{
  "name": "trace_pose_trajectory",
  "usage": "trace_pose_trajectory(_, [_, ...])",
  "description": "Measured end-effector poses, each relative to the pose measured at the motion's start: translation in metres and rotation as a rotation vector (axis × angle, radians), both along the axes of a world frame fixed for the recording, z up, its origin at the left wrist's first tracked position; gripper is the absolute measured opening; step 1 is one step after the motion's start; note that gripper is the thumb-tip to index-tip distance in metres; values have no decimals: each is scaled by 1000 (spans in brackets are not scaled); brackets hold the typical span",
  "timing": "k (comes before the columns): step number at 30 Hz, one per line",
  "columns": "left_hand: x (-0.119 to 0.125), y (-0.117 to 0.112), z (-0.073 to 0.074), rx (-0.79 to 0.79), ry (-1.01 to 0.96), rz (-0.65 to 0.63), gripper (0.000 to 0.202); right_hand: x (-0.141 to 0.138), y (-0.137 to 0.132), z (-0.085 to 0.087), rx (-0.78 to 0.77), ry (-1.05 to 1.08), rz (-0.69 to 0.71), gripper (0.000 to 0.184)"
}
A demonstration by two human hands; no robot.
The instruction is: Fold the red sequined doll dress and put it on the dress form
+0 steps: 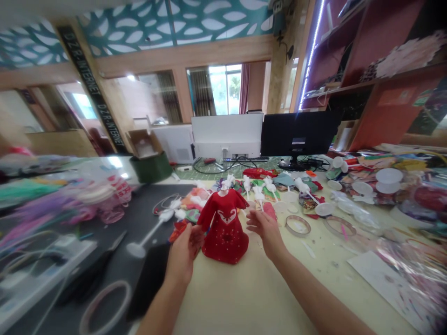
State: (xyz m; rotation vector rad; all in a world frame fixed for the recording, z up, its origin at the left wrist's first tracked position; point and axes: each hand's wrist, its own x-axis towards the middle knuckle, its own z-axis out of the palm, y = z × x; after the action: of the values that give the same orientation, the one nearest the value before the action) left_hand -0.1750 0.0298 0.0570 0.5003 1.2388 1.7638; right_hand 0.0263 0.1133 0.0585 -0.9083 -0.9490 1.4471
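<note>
A small red dress on a white mannequin stand (224, 225) stands upright on the cream table (251, 293). It has long sleeves, white dots and a white pattern on the chest. My left hand (183, 253) touches the dress's left side near the sleeve, fingers curled against the cloth. My right hand (263, 228) hovers just right of the dress, fingers loosely spread, holding nothing that I can see.
Behind the dress lie several white doll stands and coloured cloth pieces (268, 188). Tape rings (297, 225) lie to the right. A black monitor (298, 135) and a white monitor back (226, 135) stand at the far edge. Scissors (104, 258) and a black mat (146, 218) are at left.
</note>
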Motion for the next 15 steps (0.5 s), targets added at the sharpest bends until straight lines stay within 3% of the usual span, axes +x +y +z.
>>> trace_pose_trajectory(7, [8,8,12,50,-130,-53,19,-13,13,17,-74,170,94,28])
trace_pose_trajectory(15, [8,17,19,101,-180,-22,11,-12,15,15,-42,178,71,30])
